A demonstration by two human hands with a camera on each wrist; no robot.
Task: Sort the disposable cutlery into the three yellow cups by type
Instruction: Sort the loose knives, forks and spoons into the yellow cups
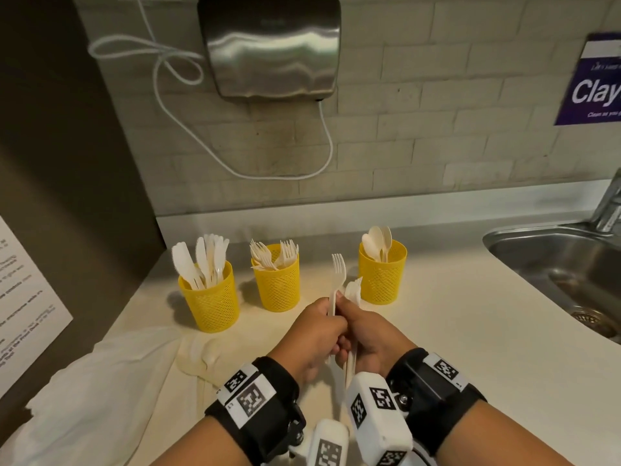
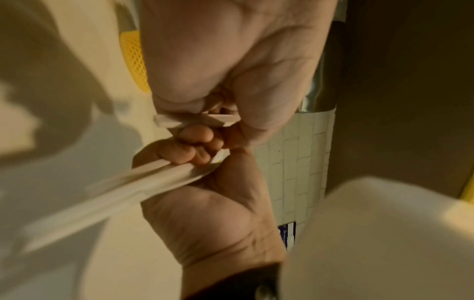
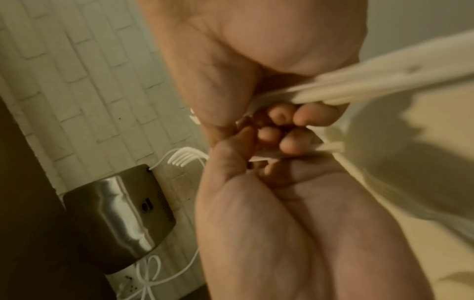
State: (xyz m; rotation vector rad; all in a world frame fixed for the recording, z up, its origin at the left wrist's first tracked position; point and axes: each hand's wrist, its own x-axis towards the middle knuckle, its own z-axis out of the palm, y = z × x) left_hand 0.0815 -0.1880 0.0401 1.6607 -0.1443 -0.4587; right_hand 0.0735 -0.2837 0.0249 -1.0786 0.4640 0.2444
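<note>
Mid-sort, above the tabletop (image 1: pixel 453 331): left hand (image 1: pixel 311 334) pinching one fork (image 1: pixel 338 274) upright, right hand (image 1: pixel 369 334) gripping a bundle of leftover cutlery (image 1: pixel 354 290). Next, probably: carry fork far-left to the middle cup (image 1: pixel 277 287), tines up, among other forks.

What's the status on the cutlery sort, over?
Left hand pinches a fork upright; right hand grips a bundle of cutlery. Fork cup stands ahead, between knife cup and spoon cup. Nothing in the way.
</note>
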